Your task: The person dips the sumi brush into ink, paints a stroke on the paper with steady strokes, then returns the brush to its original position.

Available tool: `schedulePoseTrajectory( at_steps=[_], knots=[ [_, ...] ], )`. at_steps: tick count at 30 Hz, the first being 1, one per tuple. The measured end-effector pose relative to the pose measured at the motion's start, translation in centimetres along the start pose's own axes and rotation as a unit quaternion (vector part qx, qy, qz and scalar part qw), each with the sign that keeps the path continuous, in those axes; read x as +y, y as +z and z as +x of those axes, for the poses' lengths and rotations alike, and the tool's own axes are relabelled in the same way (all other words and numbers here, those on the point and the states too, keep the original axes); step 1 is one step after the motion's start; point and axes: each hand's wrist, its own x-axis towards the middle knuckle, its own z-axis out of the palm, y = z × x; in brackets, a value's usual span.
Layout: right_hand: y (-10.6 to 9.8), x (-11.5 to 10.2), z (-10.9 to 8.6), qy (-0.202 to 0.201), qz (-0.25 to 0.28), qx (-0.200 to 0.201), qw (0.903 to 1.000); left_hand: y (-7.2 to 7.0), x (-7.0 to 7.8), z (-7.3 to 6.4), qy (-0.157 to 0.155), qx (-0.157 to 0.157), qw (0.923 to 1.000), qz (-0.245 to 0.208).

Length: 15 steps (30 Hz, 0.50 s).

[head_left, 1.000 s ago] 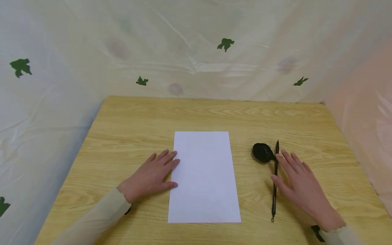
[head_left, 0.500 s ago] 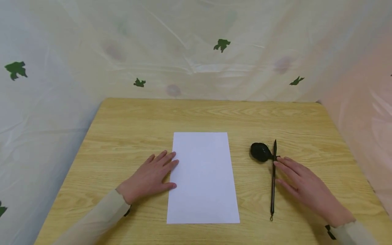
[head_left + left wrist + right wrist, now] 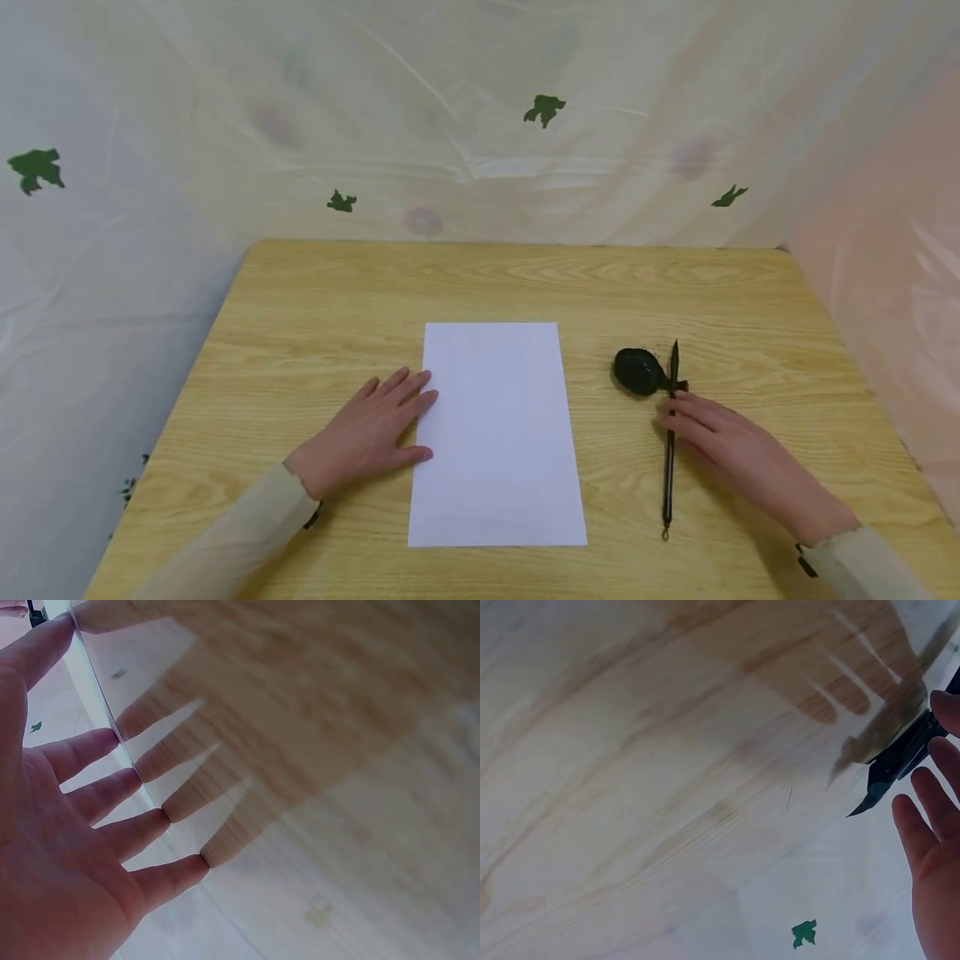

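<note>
A white sheet of paper [image 3: 495,433] lies upright in the middle of the wooden table. My left hand [image 3: 363,433] rests at its left edge, fingers spread, with the fingertips and thumb on the paper; the left wrist view shows those fingertips [image 3: 154,817] pressed down in a row. To the right, a black ink brush [image 3: 669,467] leans across the handle of a small black dish [image 3: 637,372], tip pointing away. My right hand [image 3: 738,450] pinches the brush's shaft around its middle. In the right wrist view, thumb and index finger lie on either side of the dark brush [image 3: 866,801].
The table [image 3: 315,292] is wood-grained, and its far edge meets a pale hanging sheet [image 3: 450,117] with green leaf-like shapes. Similar sheeting stands along the left and right sides. The dish sits close beside the right hand's fingertips.
My right hand has come down from the right side of the brush, and its fingers have closed on the shaft. The left hand has stayed on the paper's edge.
</note>
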Motion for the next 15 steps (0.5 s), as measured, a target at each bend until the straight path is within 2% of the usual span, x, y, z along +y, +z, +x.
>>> schedulePoseTrajectory(
  at_steps=[5,15],
  knots=[
    [0.04,-0.17,0.17,-0.007,-0.004,-0.026,0.9996,-0.08,-0.04,-0.13,0.005,0.005,1.0000,-0.004],
    [0.12,-0.24,0.56,-0.038,-0.024,-0.043,0.9981,0.07,-0.17,-0.13,0.009,0.010,0.9999,0.000]
  ],
)
